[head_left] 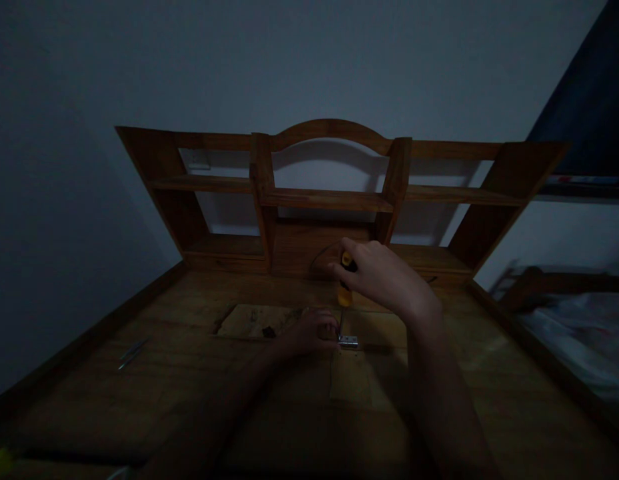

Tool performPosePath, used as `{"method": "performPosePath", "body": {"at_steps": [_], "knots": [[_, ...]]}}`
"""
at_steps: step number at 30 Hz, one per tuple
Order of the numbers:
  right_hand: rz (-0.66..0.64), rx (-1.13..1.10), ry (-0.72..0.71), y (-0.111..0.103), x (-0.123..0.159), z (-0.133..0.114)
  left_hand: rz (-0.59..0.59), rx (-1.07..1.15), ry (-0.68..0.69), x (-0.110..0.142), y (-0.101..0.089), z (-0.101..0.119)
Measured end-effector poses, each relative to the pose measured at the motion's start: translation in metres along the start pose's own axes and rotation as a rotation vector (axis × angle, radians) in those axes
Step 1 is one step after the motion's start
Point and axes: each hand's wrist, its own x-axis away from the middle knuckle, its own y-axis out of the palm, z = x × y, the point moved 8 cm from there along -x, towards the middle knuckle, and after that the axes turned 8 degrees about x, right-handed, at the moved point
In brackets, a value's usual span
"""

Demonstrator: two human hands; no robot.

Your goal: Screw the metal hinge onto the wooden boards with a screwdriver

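Observation:
My right hand is wrapped round the yellow-and-black handle of a screwdriver, which stands nearly upright with its shaft pointing down. The tip meets the left end of a small shiny metal fitting; whether a screw is under it I cannot make out. Curled in close at that same end, my left hand pinches the fitting with thumb and fingers. The fitting lies on pale wooden pieces on the desk top, where a few small dark holes show in front of it.
A wooden shelf unit rises along the back of the desk. Thin metal pieces lie at left. Left of my hand is a pale board with a dark, broken spot. White bedding or plastic shows beyond the right edge.

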Motion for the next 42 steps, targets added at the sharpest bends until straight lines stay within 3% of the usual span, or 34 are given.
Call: {"method": "performPosePath", "body": {"at_steps": [3,9,14,22,28,34,37,42], "knots": [[0.012,0.061,0.028,0.002,-0.002,0.005,0.037,-0.025,0.042,0.002,-0.004,0.000],[0.033,0.003,-0.073,0.005,-0.004,0.004,0.036,-0.128,0.012,0.004,-0.006,-0.002],[0.048,0.083,-0.021,0.003,-0.004,0.002,0.034,-0.164,-0.010,0.005,-0.006,-0.003],[-0.052,-0.131,-0.125,0.003,0.002,-0.003,-0.008,-0.198,0.020,0.006,-0.004,-0.003],[-0.049,-0.117,-0.013,0.006,0.003,0.013,0.020,-0.211,-0.058,0.006,-0.007,-0.002],[-0.117,-0.247,-0.109,0.002,0.005,0.006,0.016,-0.200,-0.108,0.005,-0.007,-0.006],[-0.125,-0.226,-0.118,0.001,0.006,0.002,0.011,-0.183,-0.089,0.004,-0.008,-0.002],[-0.055,-0.070,0.001,0.001,0.008,0.007,0.006,-0.158,-0.045,0.003,-0.009,0.004]]}}
